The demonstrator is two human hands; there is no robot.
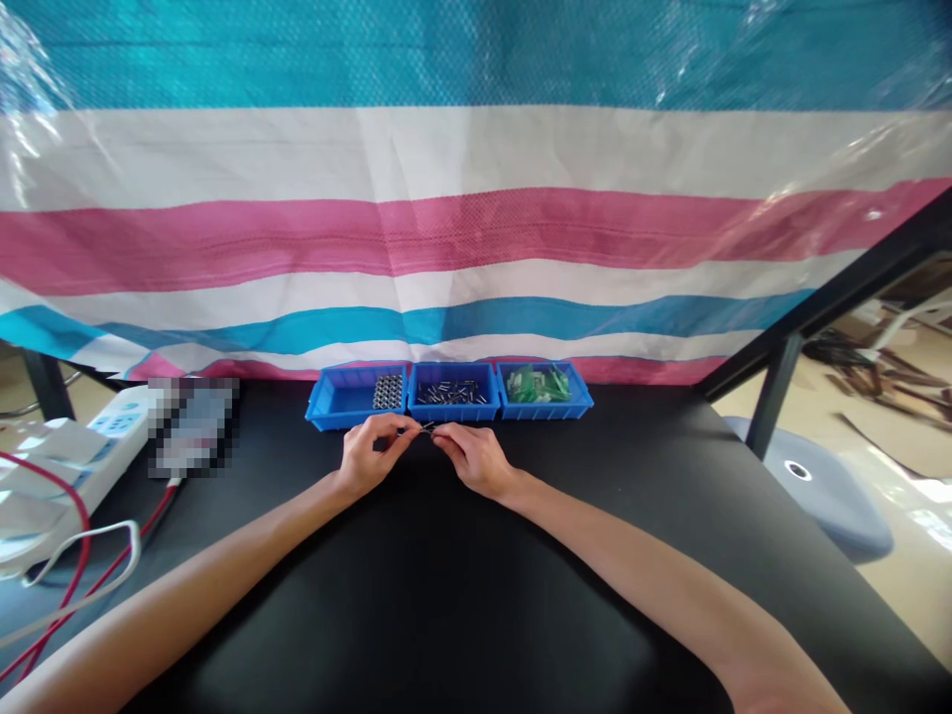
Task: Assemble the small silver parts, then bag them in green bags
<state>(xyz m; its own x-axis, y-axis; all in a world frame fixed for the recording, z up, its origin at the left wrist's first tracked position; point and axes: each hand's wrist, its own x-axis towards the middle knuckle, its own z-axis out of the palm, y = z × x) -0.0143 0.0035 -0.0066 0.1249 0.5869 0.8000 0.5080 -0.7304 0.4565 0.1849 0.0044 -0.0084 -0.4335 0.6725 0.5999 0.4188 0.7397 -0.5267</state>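
Note:
My left hand (370, 453) and my right hand (480, 459) meet just in front of the blue bins, with fingertips pinched close together. Between them shows a small thin metallic piece (426, 427), too small to name, gripped from both sides. The left blue bin (338, 397) has small silver cylinders (388, 392) standing in tight rows at its right end. Loose dark and silver pin-like pieces (453, 393) lie jumbled in the middle blue bin (455, 414). Green and clear plastic packets (538, 384) fill the right blue bin (550, 411).
A white power strip (134, 421) with plugs and red and white cables (83, 526) occupies the left of the black table (416, 615). Beside it lies a blurred-out device (194, 426). Striped sheeting (446, 228) hangs behind the bins. A grey stool (833, 496) stands beyond the right edge.

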